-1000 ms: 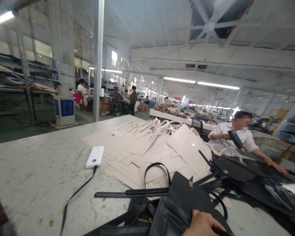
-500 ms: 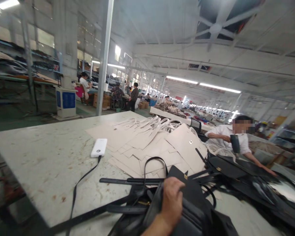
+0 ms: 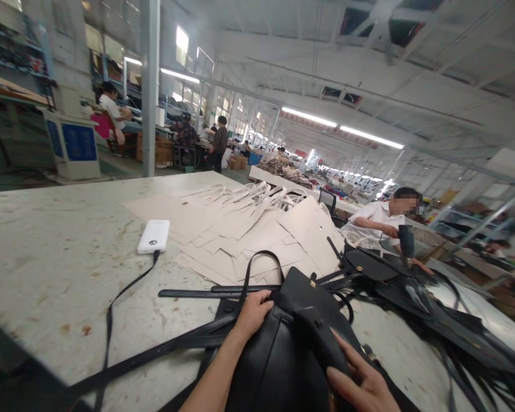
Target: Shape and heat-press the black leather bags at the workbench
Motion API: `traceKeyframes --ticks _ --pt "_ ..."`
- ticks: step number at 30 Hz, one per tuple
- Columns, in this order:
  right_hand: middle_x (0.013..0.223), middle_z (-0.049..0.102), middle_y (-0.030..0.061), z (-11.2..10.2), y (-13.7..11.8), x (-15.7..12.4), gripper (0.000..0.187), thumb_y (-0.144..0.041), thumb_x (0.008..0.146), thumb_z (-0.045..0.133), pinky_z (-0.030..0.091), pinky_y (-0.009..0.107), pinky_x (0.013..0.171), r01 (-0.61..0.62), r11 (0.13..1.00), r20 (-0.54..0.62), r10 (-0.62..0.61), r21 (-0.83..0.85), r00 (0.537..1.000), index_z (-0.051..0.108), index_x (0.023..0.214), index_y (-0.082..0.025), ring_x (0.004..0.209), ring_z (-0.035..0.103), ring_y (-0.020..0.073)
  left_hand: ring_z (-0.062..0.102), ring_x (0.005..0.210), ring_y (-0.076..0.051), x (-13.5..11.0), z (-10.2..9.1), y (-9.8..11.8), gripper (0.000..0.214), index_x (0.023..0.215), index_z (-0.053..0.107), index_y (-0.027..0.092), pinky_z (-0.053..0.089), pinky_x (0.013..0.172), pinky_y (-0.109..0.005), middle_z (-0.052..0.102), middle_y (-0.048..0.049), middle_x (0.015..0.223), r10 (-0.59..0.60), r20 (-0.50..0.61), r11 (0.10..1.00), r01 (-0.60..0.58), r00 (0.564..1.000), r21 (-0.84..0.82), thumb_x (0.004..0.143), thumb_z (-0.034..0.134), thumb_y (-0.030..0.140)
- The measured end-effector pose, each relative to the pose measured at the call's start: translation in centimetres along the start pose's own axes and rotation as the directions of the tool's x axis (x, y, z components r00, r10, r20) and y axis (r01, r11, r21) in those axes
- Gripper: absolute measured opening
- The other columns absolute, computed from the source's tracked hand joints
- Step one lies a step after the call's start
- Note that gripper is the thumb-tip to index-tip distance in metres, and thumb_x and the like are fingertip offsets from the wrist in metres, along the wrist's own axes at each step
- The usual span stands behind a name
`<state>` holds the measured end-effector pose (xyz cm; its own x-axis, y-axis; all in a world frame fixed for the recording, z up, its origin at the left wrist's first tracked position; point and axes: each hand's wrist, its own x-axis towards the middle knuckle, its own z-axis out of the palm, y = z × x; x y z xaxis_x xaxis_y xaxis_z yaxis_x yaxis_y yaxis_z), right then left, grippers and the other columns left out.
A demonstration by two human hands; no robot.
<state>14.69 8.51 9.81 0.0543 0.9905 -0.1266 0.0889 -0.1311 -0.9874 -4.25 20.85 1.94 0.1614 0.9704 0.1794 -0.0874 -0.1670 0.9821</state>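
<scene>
A black leather bag (image 3: 278,357) with a rounded, seamed body is right in front of me. My left hand (image 3: 254,313) is closed on its upper left edge beside a seam. On the other side, my right hand (image 3: 360,375) pinches a folded-over black flap (image 3: 315,337) of the bag between thumb and fingers. Just beyond lies another black bag piece (image 3: 300,283) with a small gold-coloured clasp. Black straps (image 3: 184,293) with holes stretch out to the left, and a thin loop handle (image 3: 264,254) stands up behind my left hand.
Cream panels with handles (image 3: 249,229) are spread across the table (image 3: 68,252). A white power bank (image 3: 153,237) with a black cable lies left. More black bags (image 3: 395,280) are piled right, where a co-worker (image 3: 380,217) holds a dark hand-held tool (image 3: 406,240).
My right hand has come into view and taken hold of the bag's flap. My left hand has shifted left along the bag, whose smooth body now faces me. The view has turned slightly right.
</scene>
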Motion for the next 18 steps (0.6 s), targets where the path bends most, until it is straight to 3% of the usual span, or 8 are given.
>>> traceKeyframes --ticks 2,6,10,14,18 --pt "0.054 0.062 0.0002 1.3 -0.2 1.4 0.075 -0.042 0.061 0.068 0.044 0.021 0.04 -0.031 0.999 0.119 0.033 -0.023 0.992 0.041 0.121 -0.008 0.042 0.055 0.014 0.056 0.075 -0.016 -0.2 -0.3 -0.6 0.035 0.094 0.062 0.012 0.042 0.073 -0.027 0.065 -0.0021 0.08 -0.003 0.037 0.998 0.006 0.999 -0.063 0.064 0.043 0.011" --pt "0.046 0.058 -0.0031 3.9 -0.5 3.9 0.074 -0.043 0.065 0.063 0.038 0.018 0.028 -0.086 0.986 0.238 0.119 -0.142 0.964 0.035 0.126 -0.012 0.029 0.047 0.0107 0.054 0.067 -0.014 -0.1 -0.4 -2.1 0.046 0.106 0.055 0.011 0.041 0.068 -0.025 0.061 -0.001 0.069 -0.034 0.005 0.99 0.034 0.999 -0.138 0.061 0.043 0.007" --pt "0.04 0.055 -0.0053 5.6 -1.3 4.9 0.072 -0.042 0.069 0.061 0.039 0.019 0.029 -0.009 0.991 0.178 0.033 -0.137 0.983 0.03 0.127 -0.012 0.029 0.047 0.0117 0.048 0.054 -0.01 0.2 -0.5 -2.8 0.05 0.114 0.048 0.011 0.039 0.059 -0.022 0.052 0.0037 0.058 -0.051 -0.036 0.983 0.044 0.998 -0.178 0.065 0.043 0.01" --pt "0.046 0.061 -0.0027 3.9 -1.8 3.8 0.079 -0.046 0.069 0.062 0.044 0.023 0.039 -0.024 0.995 -0.004 0.023 -0.102 1.0 0.022 0.13 -0.015 0.037 0.054 0.0151 0.041 0.049 -0.008 0.2 -0.5 -2.1 0.053 0.114 0.048 0.011 0.034 0.053 -0.02 0.046 0.0066 0.053 -0.05 -0.058 0.982 0.038 0.997 -0.186 0.062 0.048 0.009" --pt "0.044 0.062 -0.0009 0.7 -1.7 1.5 0.09 -0.049 0.064 0.065 0.041 0.02 0.038 -0.052 0.989 -0.042 0.046 -0.142 0.998 0.019 0.129 -0.008 0.036 0.053 0.0142 0.051 0.068 -0.012 -0.3 -0.3 -0.4 0.05 0.113 0.048 0.014 0.038 0.066 -0.023 0.057 0.0014 0.072 0.046 -0.032 0.978 -0.051 0.998 -0.2 0.063 0.05 0.01"
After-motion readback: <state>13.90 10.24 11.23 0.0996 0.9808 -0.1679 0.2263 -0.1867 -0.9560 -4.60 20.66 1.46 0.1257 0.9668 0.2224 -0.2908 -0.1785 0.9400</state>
